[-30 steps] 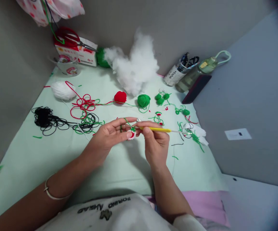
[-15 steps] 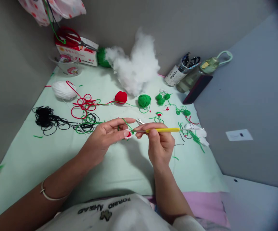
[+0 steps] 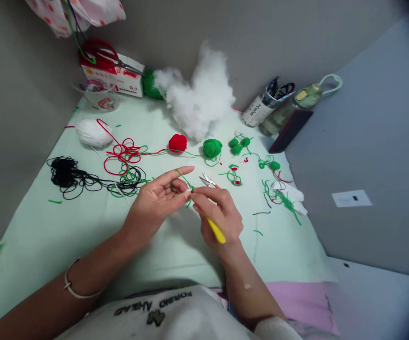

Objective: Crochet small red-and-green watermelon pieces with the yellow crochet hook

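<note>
Between the thumb and fingers of my left hand (image 3: 157, 193) a small crochet piece (image 3: 189, 190) is pinched, mostly covered by the fingertips. A strand of green yarn (image 3: 183, 176) runs from the raised left index finger down to it. My right hand (image 3: 222, 215) is closed on a crochet hook with a yellow handle (image 3: 217, 231), whose end slants down toward me. The hook's tip meets the piece at the left fingertips and is hidden there. Just beyond the right fingers lie small scissors (image 3: 208, 180), partly covered by that hand.
Behind the hands sit a red yarn ball (image 3: 178, 143), a green yarn ball (image 3: 212, 148) and white stuffing (image 3: 200, 101). Tangled black yarn (image 3: 64, 172) and a white ball (image 3: 94, 133) lie left. Small green pieces (image 3: 238, 146), a pen cup (image 3: 259, 109) and a bottle (image 3: 289, 111) stand right.
The hook has swung from lying level, pointing right, to slanting down toward me. My right hand has turned and moved left and down, uncovering more of the scissors.
</note>
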`<state>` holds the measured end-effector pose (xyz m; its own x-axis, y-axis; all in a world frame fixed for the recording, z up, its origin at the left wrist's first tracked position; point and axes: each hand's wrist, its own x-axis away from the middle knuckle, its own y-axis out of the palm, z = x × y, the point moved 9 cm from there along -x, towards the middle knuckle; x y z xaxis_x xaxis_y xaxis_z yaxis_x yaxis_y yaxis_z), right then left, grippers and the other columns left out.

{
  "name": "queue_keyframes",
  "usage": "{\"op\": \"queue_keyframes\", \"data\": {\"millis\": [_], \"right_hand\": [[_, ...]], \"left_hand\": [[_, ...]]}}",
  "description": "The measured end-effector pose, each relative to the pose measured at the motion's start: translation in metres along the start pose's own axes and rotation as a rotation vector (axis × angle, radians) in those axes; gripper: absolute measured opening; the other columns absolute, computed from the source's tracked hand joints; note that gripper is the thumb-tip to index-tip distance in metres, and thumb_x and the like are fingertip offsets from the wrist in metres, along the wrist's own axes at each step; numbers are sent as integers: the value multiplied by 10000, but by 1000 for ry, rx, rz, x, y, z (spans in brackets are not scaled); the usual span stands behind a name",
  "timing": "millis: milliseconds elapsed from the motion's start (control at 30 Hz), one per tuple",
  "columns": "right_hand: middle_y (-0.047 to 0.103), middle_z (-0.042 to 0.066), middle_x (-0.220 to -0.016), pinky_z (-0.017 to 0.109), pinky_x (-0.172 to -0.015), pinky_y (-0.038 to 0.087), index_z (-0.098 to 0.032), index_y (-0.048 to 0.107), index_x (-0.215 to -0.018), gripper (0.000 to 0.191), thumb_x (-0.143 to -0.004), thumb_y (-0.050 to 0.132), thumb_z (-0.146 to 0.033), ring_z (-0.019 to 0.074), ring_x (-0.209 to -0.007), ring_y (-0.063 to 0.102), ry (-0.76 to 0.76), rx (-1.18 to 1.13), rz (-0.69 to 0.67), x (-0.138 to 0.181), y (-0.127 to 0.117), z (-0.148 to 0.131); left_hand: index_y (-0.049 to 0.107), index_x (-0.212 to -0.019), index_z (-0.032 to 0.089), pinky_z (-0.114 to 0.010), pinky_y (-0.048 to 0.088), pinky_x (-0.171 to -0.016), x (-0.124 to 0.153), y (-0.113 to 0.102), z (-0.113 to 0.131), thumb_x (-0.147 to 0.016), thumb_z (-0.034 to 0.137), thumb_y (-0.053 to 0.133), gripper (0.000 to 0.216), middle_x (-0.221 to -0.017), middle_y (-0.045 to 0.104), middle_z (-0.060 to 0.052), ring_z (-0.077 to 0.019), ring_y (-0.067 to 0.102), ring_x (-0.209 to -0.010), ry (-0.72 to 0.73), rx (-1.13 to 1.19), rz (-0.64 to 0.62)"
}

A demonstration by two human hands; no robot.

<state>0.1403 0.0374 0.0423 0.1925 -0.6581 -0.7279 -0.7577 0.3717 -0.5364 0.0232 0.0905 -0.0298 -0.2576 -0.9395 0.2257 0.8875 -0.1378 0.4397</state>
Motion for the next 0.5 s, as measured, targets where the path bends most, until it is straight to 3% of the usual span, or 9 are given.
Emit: {"op": "queue_keyframes", "data": {"millis": [100,200,333,400,500], "right_hand": [[719,89,-1058,339,-810,599,-239,708,-1167,346,-889,651,-41,206,-969,694,-86,141,37,1,-2,-10],[727,61,-974,355,-746,599,-255,713,-1122,276,-948,576,-90,194,-870,705,70,-52,85,-3,-8,6],[700,30,-822,325,-588,550,-233,709,-1004,215,-1008,499,-185,161,-657,651,413,-480,168,-3,-6,43],[714,36,-851,319,-610,551,-230,721,-986,199,-1000,526,-191,168,-718,667,439,-567,147,-4,0,46],[756,44,-936,360,-760,582,-242,740,-1007,188,-964,587,-141,192,-889,696,368,-500,132,-6,2,38]], "left_hand": [[713,-1254,226,-206,486,-743,0,9,-15,-802,255,790,459,-843,625,1,-97,568,-762,-149,181,-62],[760,-1166,180,-202,487,-728,-2,9,-23,-813,230,769,357,-887,657,-32,-97,575,-767,-253,296,-100],[772,-1145,208,-202,468,-703,-5,0,-16,-822,199,758,323,-811,633,-4,-91,558,-730,-194,234,-87],[768,-1153,226,-199,454,-692,-3,2,-12,-818,204,767,337,-784,620,8,-91,550,-726,-161,177,-107],[756,-1176,238,-196,450,-708,-1,7,-12,-809,217,786,369,-811,625,11,-91,556,-750,-115,113,-117]]}}
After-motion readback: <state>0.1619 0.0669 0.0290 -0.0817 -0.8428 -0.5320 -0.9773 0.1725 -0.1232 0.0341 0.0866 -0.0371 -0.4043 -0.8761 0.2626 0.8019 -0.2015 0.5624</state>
